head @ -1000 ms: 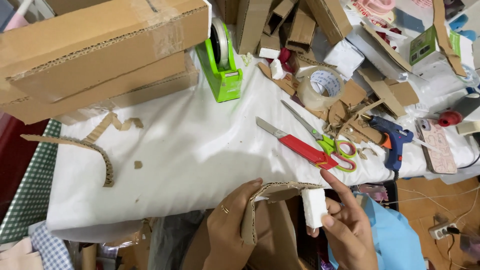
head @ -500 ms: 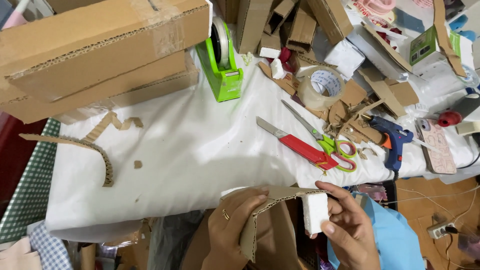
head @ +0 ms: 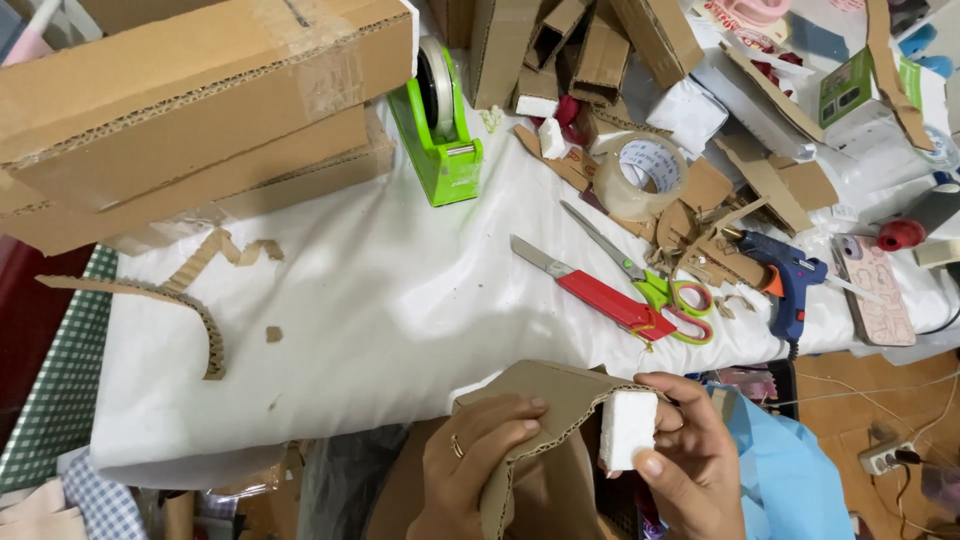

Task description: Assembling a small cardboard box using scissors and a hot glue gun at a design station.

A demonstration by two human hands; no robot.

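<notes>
The curved strip of brown corrugated cardboard [head: 545, 420] sits just off the near edge of the white-covered counter [head: 380, 300], pinched in your left hand [head: 470, 465], while your right hand [head: 690, 460] grips the small white foam block [head: 627, 428] between thumb and fingers. Over the last second you have brought that block up against the strip's right end, so the two now touch where a moment ago they were slightly apart. Behind them on the counter lie the red-handled utility knife [head: 590, 290], the green-handled scissors [head: 655, 290], the blue glue gun [head: 785, 280] and the green tape dispenser [head: 440, 130], all untouched.
</notes>
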